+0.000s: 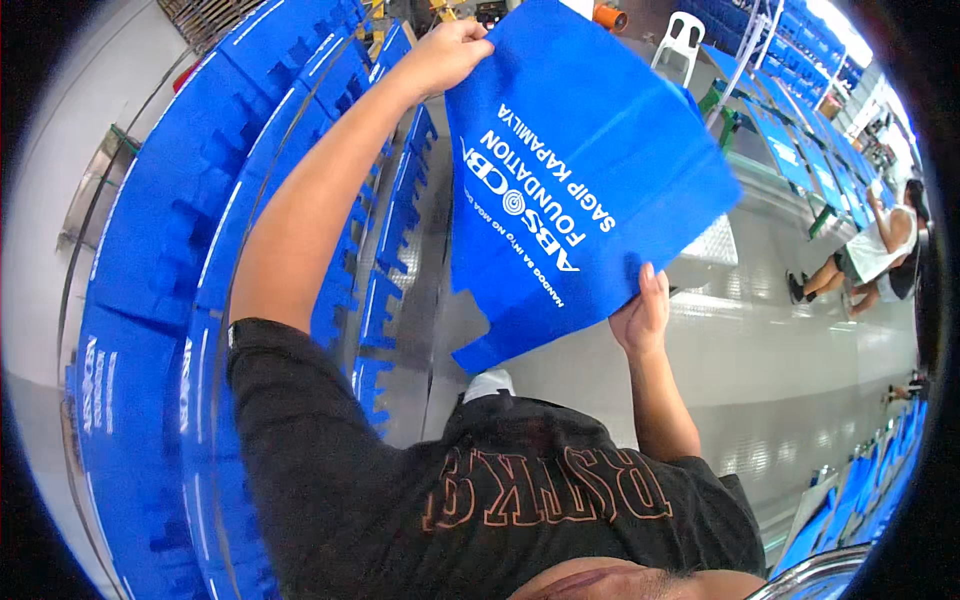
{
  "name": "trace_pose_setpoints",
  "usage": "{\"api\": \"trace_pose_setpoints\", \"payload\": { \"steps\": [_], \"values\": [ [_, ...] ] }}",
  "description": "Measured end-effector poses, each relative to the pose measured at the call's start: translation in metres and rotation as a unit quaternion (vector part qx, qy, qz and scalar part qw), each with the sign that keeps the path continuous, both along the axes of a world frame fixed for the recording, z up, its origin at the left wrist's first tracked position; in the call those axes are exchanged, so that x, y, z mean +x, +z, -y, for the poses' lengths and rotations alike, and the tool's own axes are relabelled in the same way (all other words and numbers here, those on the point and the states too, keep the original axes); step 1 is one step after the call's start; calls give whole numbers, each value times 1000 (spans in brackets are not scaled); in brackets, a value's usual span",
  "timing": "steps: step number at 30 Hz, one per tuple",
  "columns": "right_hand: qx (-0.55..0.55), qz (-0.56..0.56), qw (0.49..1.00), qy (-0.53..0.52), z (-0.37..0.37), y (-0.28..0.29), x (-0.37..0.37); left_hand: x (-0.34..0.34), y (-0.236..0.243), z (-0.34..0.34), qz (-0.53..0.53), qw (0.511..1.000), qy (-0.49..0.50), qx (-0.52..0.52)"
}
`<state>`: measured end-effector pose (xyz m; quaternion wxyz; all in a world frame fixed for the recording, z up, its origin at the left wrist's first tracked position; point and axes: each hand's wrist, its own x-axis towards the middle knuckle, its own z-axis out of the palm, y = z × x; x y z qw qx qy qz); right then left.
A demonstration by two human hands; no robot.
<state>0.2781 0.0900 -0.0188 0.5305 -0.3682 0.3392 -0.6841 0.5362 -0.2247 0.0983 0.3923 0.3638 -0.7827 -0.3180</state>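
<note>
A flat blue cloth-like bag with white printing is held up in front of me, tilted, between both hands. My left hand is closed on its upper left edge, thumb and fingers pinching the material. At the lower right edge, my right hand grips the bag with the thumb on the printed side; its other fingers are partly hidden behind. A notch-shaped cut-out shows along the bag's lower left edge. Long rows of similar blue bags hang or stand to my left, beside my left arm.
A white plastic chair stands at the far side. Tables with blue sheets run along the right, where a person in a white top works. More blue pieces lie at the lower right. The grey floor is shiny.
</note>
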Motion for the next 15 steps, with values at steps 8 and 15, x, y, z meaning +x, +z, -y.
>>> {"api": "trace_pose_setpoints", "payload": {
  "steps": [8,15],
  "values": [
    [47,18,998,-25,26,-15,40,29,-67,19,-37,999,16,11],
    [80,3,996,-35,130,-16,-30,24,-60,85,-27,999,32,12]
  ]
}}
